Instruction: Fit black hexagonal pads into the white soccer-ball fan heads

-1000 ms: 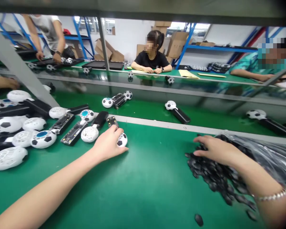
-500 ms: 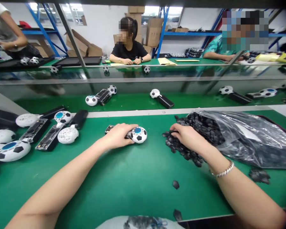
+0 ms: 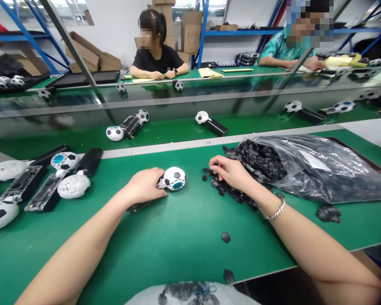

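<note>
My left hand (image 3: 147,185) is wrapped round the black body of a soccer-ball-headed device, most of it hidden under my palm. Its white ball head (image 3: 174,178), with black pentagon patches and a blue round spot, sticks out past my thumb and fingers. Over the near left end of a loose pile of black pentagon pieces (image 3: 238,195) is my right hand (image 3: 230,171), thumb and forefinger pinched together. A dark bit shows between those fingertips, seemingly one of the pentagon pieces. The pile spills from a clear plastic bag (image 3: 330,173).
Several similar devices (image 3: 73,186) lie at the left, some heads without black patches. Stray pentagon pieces (image 3: 225,237) lie near the front edge. Beyond the pale rail (image 3: 165,145), more devices (image 3: 214,123) rest on a green strip. A person in black (image 3: 160,63) sits opposite.
The view has shifted a little. The ball head in my left hand has turned, its blue spot now facing nearer me. My right hand has moved to the pile's left edge, fingers still pinched.
</note>
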`<state>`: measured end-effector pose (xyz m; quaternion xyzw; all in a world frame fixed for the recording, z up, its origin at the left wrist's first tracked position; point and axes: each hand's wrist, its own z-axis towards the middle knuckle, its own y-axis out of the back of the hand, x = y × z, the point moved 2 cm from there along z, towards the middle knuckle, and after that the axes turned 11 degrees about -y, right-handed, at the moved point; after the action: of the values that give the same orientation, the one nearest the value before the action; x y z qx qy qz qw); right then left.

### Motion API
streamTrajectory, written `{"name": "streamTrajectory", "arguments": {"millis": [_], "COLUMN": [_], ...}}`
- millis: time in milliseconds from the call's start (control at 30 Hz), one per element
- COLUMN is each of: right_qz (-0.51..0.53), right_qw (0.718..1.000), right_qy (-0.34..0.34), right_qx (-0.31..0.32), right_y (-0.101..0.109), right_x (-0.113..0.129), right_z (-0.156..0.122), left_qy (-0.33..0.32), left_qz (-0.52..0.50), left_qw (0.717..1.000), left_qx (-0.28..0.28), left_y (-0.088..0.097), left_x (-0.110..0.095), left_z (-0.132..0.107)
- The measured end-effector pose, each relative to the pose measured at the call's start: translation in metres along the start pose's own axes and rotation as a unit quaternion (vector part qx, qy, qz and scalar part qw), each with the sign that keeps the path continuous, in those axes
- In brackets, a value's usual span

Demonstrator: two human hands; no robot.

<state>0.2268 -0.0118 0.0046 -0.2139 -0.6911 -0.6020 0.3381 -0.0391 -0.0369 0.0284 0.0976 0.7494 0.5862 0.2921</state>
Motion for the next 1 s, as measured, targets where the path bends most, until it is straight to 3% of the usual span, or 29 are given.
{"name": "streamTrajectory", "arguments": {"millis": [100, 167, 333, 467, 700, 867, 1000], "right_qz": [0.038, 0.047, -0.05, -0.06, 0.084, 0.034, 0.035], "right_qw": [0.999, 0.998, 0.983, 0.984, 0.993, 0.98, 0.979], "right_qy": [-0.004, 0.018, 0.167, 0.152, 0.081, 0.194, 0.2], "right_qx": [0.024, 0.036, -0.055, -0.069, 0.011, -0.008, -0.025], "right_y": [-0.004, -0.006, -0.002, -0.001, -0.01, -0.01, -0.014], "right_x": [-0.001, 0.001, 0.01, 0.014, 0.018, 0.028, 0.03], "right_z": [0.0, -0.001, -0.007, -0.011, -0.019, -0.026, -0.029], "left_qy": [0.034, 0.036, -0.021, -0.065, 0.001, 0.013, -0.013], "left_qz": [0.09, 0.109, 0.033, -0.045, 0.021, -0.031, -0.086], "left_qw": [0.99, 0.986, 0.998, 0.997, 0.999, 0.998, 0.995], "left_qx": [-0.103, -0.123, -0.052, 0.001, -0.049, -0.05, -0.052], "left_y": [-0.003, -0.005, -0.008, -0.017, -0.03, -0.026, -0.022], "left_x": [-0.013, -0.02, -0.027, -0.032, -0.047, -0.041, -0.038], "left_z": [0.002, 0.004, 0.001, -0.002, 0.008, 0.009, 0.007]}}
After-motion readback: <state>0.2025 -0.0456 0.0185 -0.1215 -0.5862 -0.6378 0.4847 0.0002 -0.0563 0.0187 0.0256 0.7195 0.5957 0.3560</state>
